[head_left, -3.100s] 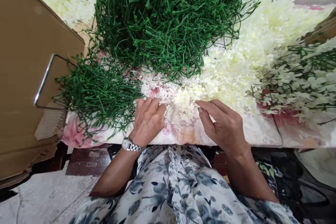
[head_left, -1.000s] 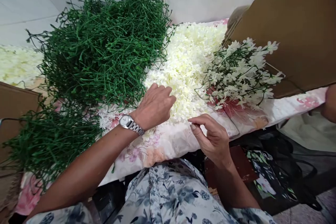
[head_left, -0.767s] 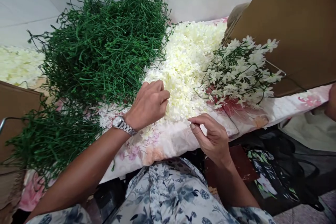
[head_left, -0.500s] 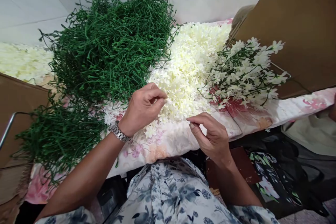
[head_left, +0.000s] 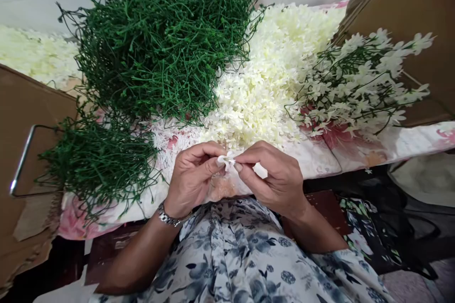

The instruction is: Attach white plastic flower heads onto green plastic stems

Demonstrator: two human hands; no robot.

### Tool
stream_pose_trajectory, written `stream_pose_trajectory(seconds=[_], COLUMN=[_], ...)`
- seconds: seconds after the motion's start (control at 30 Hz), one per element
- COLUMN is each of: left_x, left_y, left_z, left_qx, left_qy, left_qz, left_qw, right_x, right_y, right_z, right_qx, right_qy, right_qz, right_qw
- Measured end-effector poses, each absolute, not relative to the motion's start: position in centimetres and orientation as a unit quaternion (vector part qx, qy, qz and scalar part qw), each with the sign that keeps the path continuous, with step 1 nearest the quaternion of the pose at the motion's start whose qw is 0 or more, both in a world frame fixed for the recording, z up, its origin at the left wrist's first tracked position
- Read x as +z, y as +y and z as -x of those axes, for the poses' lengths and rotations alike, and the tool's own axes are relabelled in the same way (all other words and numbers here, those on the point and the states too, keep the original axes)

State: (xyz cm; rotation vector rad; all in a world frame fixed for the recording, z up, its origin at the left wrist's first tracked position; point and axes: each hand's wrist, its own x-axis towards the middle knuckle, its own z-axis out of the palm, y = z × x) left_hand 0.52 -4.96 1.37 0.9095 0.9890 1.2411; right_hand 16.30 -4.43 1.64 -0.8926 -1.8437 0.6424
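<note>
My left hand [head_left: 192, 177], with a wristwatch, and my right hand [head_left: 275, 177] meet at the table's near edge. Both pinch a small cream fabric flower [head_left: 226, 159] between thumbs and forefingers. A bit of white petal [head_left: 260, 170] also shows inside my right hand. Just beyond the hands lies a heap of loose cream flowers [head_left: 270, 85]. A big tangle of bare green plastic stems [head_left: 163, 38] rises behind my left hand, with a smaller tangle [head_left: 95, 161] to the left.
Stems fitted with white flowers [head_left: 362, 85] lie on the right, against a cardboard box [head_left: 401, 4]. Another cardboard box [head_left: 24, 151] with a metal handle stands at the left. A floral cloth [head_left: 355, 156] covers the table. More cream flowers [head_left: 31, 54] lie far left.
My left hand reached into the loose flower heap, closed on a flower and drew back. It has now joined my right hand, and both pinch the flower at the table edge.
</note>
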Motion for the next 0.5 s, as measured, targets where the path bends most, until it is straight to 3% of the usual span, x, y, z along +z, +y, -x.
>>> stream_pose_trajectory(seconds=[0.3,0.5], left_x=[-0.1,-0.3], left_y=[-6.7,-7.2], left_z=[0.5,1.2], left_qx=[0.531,0.501], left_qy=[0.470,0.481], left_qz=[-0.590,-0.636], left_qw=[0.387,0.336], right_x=[0.6,0.5], right_y=[-4.8,-5.0], right_z=[-15.4,-15.2], right_qx=[0.229,0.211], right_qy=[-0.801,-0.826], right_qz=[0.371,0.361], right_qw=[0.410,0.377])
